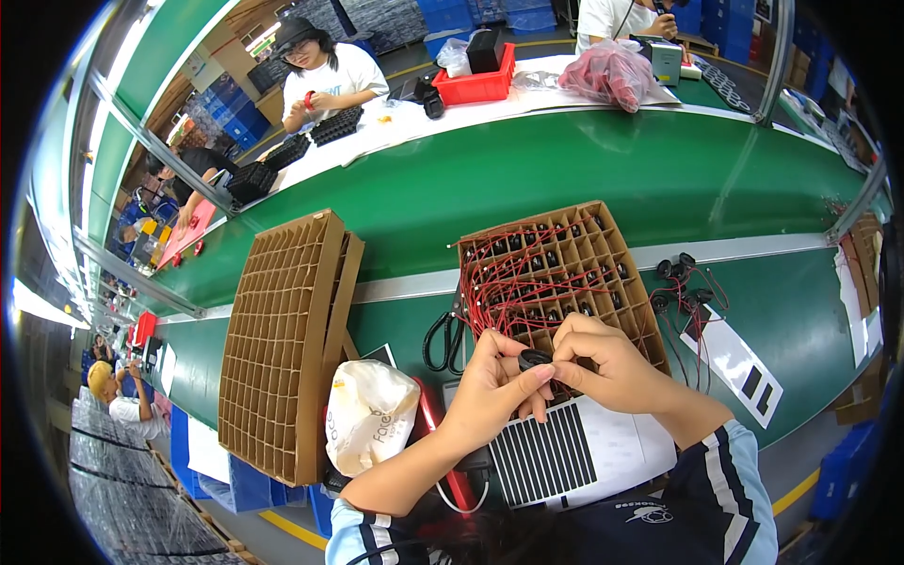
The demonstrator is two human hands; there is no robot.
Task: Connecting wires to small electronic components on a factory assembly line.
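Observation:
Close in front of me, my left hand (492, 384) and my right hand (603, 365) pinch a small round black part (535, 359) between their fingertips. What it is exactly, I cannot make out. Just beyond the hands lies a cardboard divider box (652, 331) whose cells hold several small black round parts. Thin red wires (499, 282) spread across its left half. Both hands partly cover the box's near edge. Beneath my wrists is a white sheet with black stripes (546, 457).
Left stands another cardboard divider box (282, 339), by a white plastic bag (370, 414) and black-handled scissors (439, 343). Loose black parts with red wires (678, 268) lie right, beside a white sheet (733, 367). A green conveyor belt (565, 174) runs beyond; a person (344, 80) works across it.

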